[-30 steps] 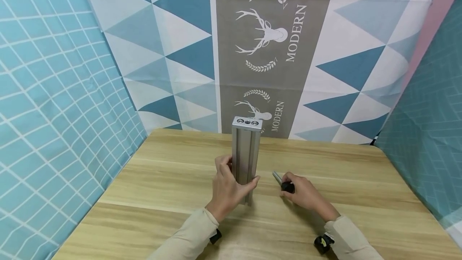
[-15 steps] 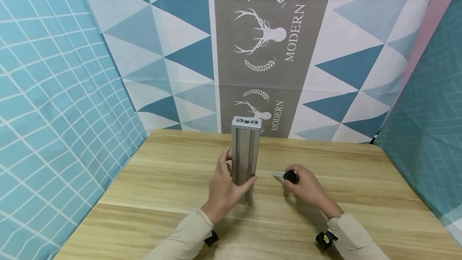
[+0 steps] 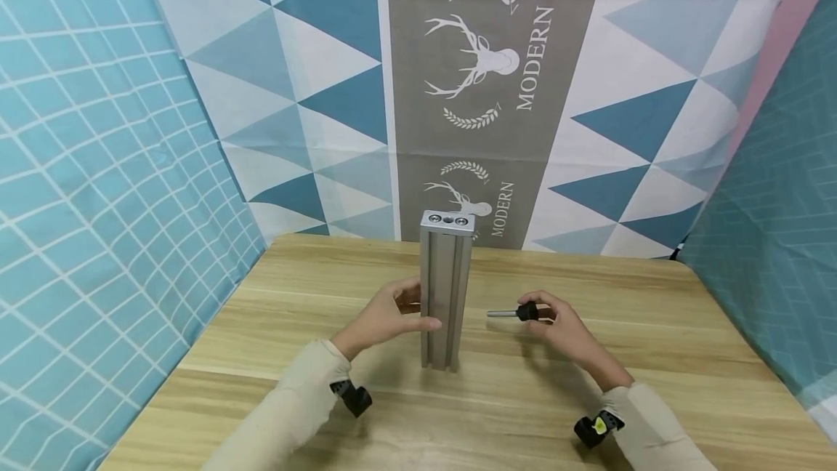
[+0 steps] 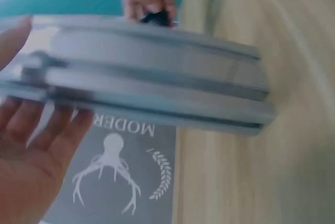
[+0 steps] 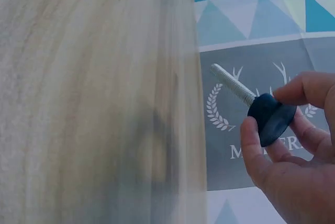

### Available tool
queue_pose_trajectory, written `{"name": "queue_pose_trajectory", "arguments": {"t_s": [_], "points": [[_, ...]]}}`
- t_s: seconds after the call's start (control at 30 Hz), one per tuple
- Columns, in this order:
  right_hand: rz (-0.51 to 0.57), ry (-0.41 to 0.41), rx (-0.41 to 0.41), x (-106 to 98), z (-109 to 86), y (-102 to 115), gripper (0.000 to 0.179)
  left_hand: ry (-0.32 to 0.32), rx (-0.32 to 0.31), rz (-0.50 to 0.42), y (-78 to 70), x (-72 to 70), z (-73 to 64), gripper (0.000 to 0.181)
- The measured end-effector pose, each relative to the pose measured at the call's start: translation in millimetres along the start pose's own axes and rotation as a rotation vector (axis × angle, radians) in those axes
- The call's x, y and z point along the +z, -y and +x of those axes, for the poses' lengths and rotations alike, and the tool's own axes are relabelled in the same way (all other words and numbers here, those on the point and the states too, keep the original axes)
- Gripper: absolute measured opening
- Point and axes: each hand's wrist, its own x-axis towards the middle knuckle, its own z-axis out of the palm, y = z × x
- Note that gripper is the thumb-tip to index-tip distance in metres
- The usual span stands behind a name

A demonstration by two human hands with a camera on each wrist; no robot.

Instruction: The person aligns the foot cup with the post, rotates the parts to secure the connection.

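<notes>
An aluminium extrusion profile (image 3: 443, 289) stands upright above the table, its silver end plate (image 3: 461, 222) on top with two screws and a middle hole. My left hand (image 3: 386, 317) grips it from the left side, thumb across the front and fingers behind. In the left wrist view the profile (image 4: 157, 72) crosses between thumb and fingers. My right hand (image 3: 564, 331) pinches a levelling foot (image 3: 527, 311) by its black round base, apart from the profile. Its threaded rod points left in the head view. The right wrist view shows fingers around the base (image 5: 269, 119).
The wooden table (image 3: 261, 355) carries the work. A patterned backdrop (image 3: 314, 93) rises behind its far edge, and blue grid cloth (image 3: 98, 202) hangs on the left. A teal cloth (image 3: 771, 238) closes off the right. Both wrists wear small black cameras.
My left hand has changed its hold, its wrist swinging left and the thumb now lying across the profile's front. My right hand has turned the levelling foot so its rod points left.
</notes>
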Motion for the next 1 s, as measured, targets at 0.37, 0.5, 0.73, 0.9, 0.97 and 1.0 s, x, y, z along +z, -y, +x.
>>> {"name": "queue_pose_trajectory", "arguments": {"t_s": [0.37, 0.5, 0.73, 0.9, 0.97, 1.0], "points": [[-0.07, -0.033, 0.003, -4, -1.3, 1, 0.034, 0.019, -0.021, -0.043, -0.7, -1.2, 3.1, 0.038], [-0.129, -0.037, 0.002, -12, -1.9, 1, 0.04, -0.002, 0.001, -0.055, -1.8, 6.0, 0.7, 0.035], [-0.166, -0.031, 0.011, -23, 0.9, 14, 0.046, -0.025, 0.014, -0.051, -6.5, 10.3, -1.5, 0.036], [-0.179, -0.011, 0.004, -36, 4.7, 33, 0.049, -0.033, -0.001, -0.027, -8.0, 11.0, -4.3, 0.035], [-0.171, -0.009, -0.008, -44, 7.0, 47, 0.049, -0.034, -0.001, -0.019, -7.9, 10.8, -4.5, 0.035], [-0.174, -0.014, -0.029, -49, 8.6, 56, 0.048, -0.034, 0.001, -0.017, -7.8, 10.6, -4.4, 0.035]]}}
